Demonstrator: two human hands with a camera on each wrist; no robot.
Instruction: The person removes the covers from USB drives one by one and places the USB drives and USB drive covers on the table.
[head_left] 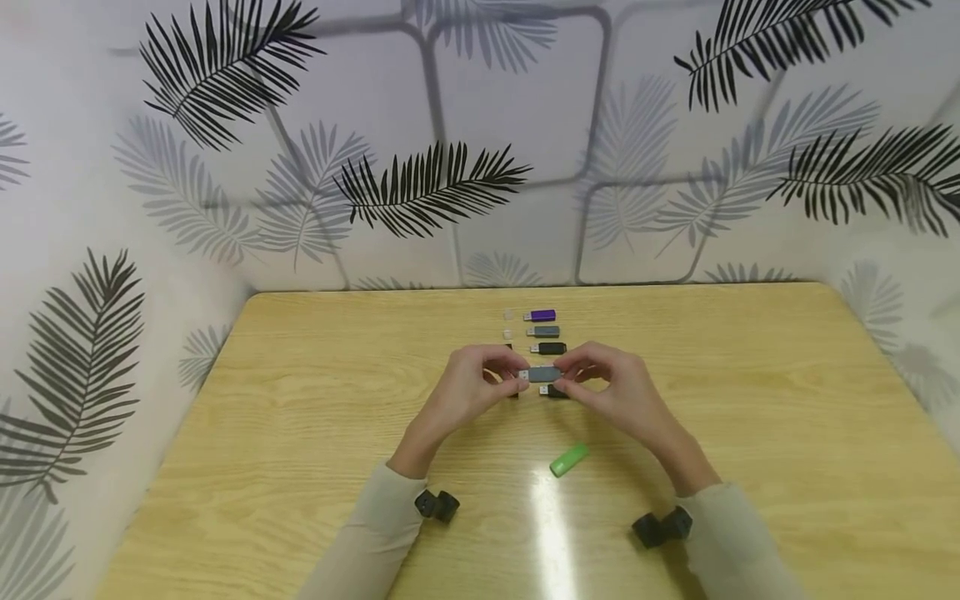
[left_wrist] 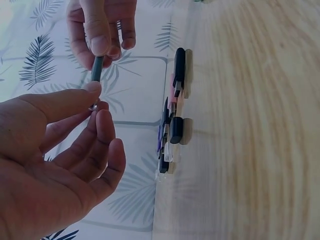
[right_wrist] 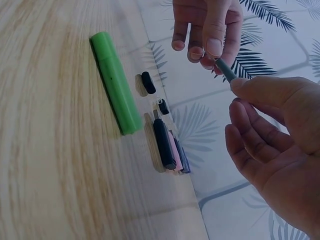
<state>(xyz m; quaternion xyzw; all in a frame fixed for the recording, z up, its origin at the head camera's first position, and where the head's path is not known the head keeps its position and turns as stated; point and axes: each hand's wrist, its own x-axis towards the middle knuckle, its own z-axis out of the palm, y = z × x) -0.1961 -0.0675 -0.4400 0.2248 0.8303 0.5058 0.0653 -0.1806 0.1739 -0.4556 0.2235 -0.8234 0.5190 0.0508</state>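
Observation:
A grey USB flash drive point(head_left: 543, 374) is held in the air between both hands, lying level with its metal plug toward the left. My left hand point(head_left: 480, 379) pinches the plug end with thumb and forefinger; whether a clear cap sits there, I cannot tell. The right hand point(head_left: 611, 383) grips the opposite end of the body between thumb and fingers. Beneath the hands lies a black USB flash drive point(head_left: 555, 391), partly covered by the right fingers. A pink flash drive point(right_wrist: 175, 150) shows beside it in the right wrist view.
Beyond the hands, purple point(head_left: 540, 316), grey point(head_left: 543, 332) and black point(head_left: 549, 348) flash drives lie in a column, with small clear caps point(head_left: 507, 333) to their left. A capped green flash drive point(head_left: 569, 460) lies nearer me. A patterned wall cloth point(head_left: 510, 225) borders the wooden table point(head_left: 337, 417).

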